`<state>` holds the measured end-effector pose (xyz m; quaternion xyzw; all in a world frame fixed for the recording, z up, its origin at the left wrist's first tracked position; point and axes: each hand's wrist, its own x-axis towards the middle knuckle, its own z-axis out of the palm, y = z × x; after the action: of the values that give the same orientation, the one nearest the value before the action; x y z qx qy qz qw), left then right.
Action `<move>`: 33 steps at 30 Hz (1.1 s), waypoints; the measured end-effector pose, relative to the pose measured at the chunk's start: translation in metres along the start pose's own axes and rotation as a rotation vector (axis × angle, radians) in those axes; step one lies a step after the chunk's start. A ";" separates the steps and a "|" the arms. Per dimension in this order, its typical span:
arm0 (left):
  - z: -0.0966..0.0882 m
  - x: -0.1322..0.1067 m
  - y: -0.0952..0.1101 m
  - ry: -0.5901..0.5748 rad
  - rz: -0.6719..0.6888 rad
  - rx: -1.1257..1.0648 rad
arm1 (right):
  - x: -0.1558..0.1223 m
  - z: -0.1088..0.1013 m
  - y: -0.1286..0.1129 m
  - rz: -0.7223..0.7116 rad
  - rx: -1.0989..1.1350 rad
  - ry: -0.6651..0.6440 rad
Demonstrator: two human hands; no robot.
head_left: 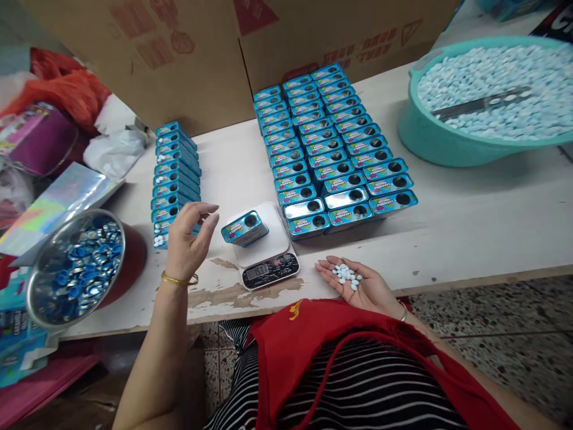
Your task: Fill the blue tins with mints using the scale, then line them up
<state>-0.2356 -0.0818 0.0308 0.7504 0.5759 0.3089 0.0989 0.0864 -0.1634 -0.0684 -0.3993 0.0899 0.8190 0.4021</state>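
A small blue tin (245, 228) with a round hole on top lies on a white digital scale (267, 258) near the table's front edge. My left hand (188, 239) hovers just left of the tin, fingers curved and apart, holding nothing. My right hand (358, 285) rests palm up at the table edge to the right of the scale, cupping several small pale-blue candies (346, 275). Behind the scale stands a block of many identical blue tins (331, 143) in rows. A single column of the same tins (172, 176) runs along the left.
A teal basin (430, 140) full of pale candies, with a metal scoop (481, 103) in it, sits at the right rear. A metal bowl (76, 266) of blue caps stands at the left front. Cardboard boxes (192, 54) wall the back. Bags and packaging clutter the left.
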 end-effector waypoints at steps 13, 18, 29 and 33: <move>0.021 -0.011 -0.001 -0.339 0.098 -0.034 | 0.002 -0.001 0.002 0.004 -0.026 -0.047; 0.009 -0.009 -0.001 -0.230 0.092 -0.071 | 0.001 0.000 0.002 0.007 -0.026 -0.039; -0.009 -0.008 -0.010 -0.067 0.018 -0.015 | 0.001 0.000 0.002 0.011 -0.030 -0.029; -0.007 -0.007 -0.008 -0.079 0.042 -0.003 | 0.003 -0.003 0.002 0.010 -0.025 -0.023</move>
<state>-0.2465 -0.0875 0.0297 0.7738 0.5551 0.2821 0.1162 0.0854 -0.1639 -0.0728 -0.3942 0.0770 0.8267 0.3940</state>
